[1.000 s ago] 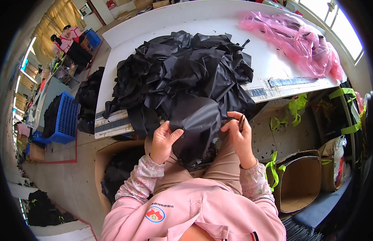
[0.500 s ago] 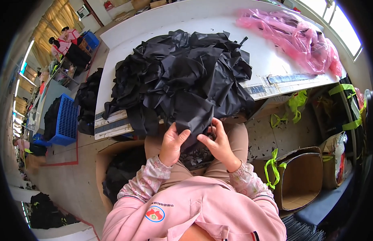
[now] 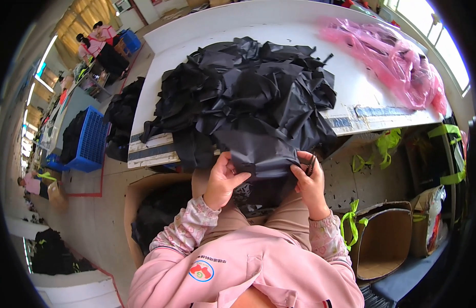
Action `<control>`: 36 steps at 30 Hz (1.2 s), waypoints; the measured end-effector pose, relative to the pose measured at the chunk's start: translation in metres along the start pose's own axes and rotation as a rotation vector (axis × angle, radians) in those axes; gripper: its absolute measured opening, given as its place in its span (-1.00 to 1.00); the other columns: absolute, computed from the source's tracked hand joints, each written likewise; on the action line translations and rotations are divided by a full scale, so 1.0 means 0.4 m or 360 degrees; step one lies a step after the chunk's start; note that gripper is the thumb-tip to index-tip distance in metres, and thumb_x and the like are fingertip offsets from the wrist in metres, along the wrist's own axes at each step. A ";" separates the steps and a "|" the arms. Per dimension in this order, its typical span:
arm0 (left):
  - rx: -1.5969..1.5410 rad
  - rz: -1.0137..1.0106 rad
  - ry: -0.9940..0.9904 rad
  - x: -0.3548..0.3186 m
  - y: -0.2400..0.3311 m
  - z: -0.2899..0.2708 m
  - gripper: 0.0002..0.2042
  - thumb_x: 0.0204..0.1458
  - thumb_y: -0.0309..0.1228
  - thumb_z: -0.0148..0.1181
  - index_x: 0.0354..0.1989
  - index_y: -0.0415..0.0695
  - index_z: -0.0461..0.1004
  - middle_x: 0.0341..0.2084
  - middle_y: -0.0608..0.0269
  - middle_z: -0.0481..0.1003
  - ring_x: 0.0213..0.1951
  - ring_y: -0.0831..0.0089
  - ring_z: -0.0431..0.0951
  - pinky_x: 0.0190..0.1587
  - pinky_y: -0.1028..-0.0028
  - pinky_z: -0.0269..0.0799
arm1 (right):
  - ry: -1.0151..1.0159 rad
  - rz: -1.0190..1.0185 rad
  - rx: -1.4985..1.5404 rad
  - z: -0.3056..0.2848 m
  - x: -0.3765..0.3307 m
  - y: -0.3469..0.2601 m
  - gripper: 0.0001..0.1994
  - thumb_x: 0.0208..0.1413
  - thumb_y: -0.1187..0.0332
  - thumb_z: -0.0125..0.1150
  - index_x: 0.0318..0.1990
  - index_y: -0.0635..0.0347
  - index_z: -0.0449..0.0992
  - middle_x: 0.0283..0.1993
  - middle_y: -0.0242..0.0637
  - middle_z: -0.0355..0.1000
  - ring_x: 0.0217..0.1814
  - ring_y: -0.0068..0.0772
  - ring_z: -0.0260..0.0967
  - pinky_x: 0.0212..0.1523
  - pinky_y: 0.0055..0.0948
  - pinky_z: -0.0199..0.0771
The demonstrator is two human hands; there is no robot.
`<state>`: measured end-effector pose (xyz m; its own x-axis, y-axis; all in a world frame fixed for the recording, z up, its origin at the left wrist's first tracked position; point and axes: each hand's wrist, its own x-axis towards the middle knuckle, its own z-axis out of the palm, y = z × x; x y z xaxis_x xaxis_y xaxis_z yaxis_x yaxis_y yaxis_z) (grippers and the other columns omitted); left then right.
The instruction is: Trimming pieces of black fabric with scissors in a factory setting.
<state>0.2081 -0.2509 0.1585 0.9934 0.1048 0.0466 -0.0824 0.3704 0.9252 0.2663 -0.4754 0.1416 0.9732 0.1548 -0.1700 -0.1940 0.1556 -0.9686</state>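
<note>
A black fabric piece is stretched between my hands at the near edge of the table, above my lap. My left hand pinches its left edge between thumb and fingers. With thumb and fingertips my right hand grips the right edge. A small dark tool, which looks like thread snips, is also tucked in the right hand's fingers; its blades hardly show. Directly beyond, a big crumpled heap of black fabric covers the middle of the table and touches the held piece.
The white table bears a pink plastic bag at right. A cardboard box with black fabric stands left of my legs; an open carton is at right. Blue crates and two co-workers are at left. Dark scraps litter the floor.
My hands have moved apart, the right one going rightward, and the black fabric piece is now spread wide between them. The whole view has shifted slightly.
</note>
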 end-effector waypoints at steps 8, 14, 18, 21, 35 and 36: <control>0.0575 0.0207 0.0042 -0.002 -0.013 -0.008 -0.41 -0.04 -0.75 0.19 0.15 -0.17 0.07 -0.21 0.12 0.48 -0.16 0.46 0.51 -0.03 0.50 0.43 | 0.0184 -0.0698 -0.0425 0.027 -0.038 -0.013 -0.69 0.11 0.57 0.16 0.02 0.24 0.38 -0.10 -0.36 0.49 -0.49 -0.78 0.19 -0.50 -0.73 0.19; 0.0763 0.0426 -0.0106 -0.020 -0.023 0.021 -0.36 -0.02 -0.74 0.18 0.25 -0.13 0.10 -0.36 0.21 0.46 -0.28 0.54 0.49 -0.17 0.55 0.43 | -0.0307 -0.0911 -0.0601 0.146 -0.061 -0.024 -0.70 0.02 0.57 0.27 -0.06 0.25 0.46 -0.18 -0.23 0.50 -0.35 -0.40 0.44 -0.29 -0.51 0.42; 0.0967 0.0376 -0.0091 -0.024 0.024 0.037 -0.63 -0.05 -0.70 0.24 -0.02 -0.18 0.46 -0.33 0.27 0.50 -0.31 0.55 0.51 -0.22 0.56 0.44 | -0.0285 -0.0945 -0.0718 0.125 -0.055 -0.007 -0.77 -0.11 0.65 0.26 -0.24 0.23 0.49 -0.39 -0.19 0.45 -0.39 -0.23 0.46 -0.40 -0.45 0.43; 0.1290 0.0569 -0.0257 -0.024 0.057 0.032 -0.72 -0.07 -0.67 0.26 -0.15 -0.19 0.53 -0.29 0.23 0.52 -0.32 0.44 0.54 -0.23 0.51 0.45 | -0.0297 -0.1022 -0.0761 0.117 -0.054 -0.005 -0.74 -0.16 0.69 0.23 -0.25 0.25 0.49 -0.40 -0.20 0.44 -0.42 -0.24 0.45 -0.43 -0.45 0.42; 0.0694 0.0203 -0.0400 -0.012 0.029 0.001 -0.85 0.15 -0.37 0.08 -0.37 -0.19 0.47 -0.27 0.29 0.42 -0.24 0.57 0.38 -0.11 0.57 0.28 | -0.0585 -0.0909 -0.0599 0.087 -0.049 -0.040 -0.83 -0.13 0.68 0.24 -0.33 0.32 0.47 -0.46 -0.22 0.38 -0.48 -0.33 0.34 -0.43 -0.49 0.32; 0.0305 -0.0134 -0.0380 -0.015 -0.001 -0.015 -0.84 0.17 -0.36 0.06 -0.37 -0.17 0.45 -0.30 0.34 0.42 -0.26 0.62 0.37 -0.13 0.61 0.27 | -0.0635 -0.0921 -0.0581 0.087 -0.049 -0.038 -0.79 -0.16 0.71 0.22 -0.31 0.32 0.47 -0.45 -0.20 0.39 -0.49 -0.28 0.36 -0.43 -0.47 0.36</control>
<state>0.2017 -0.2462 0.1555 0.9886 -0.1471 0.0328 -0.0050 0.1854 0.9827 0.2457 -0.4469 0.1662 0.7758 0.4960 0.3899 0.4496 -0.0010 -0.8932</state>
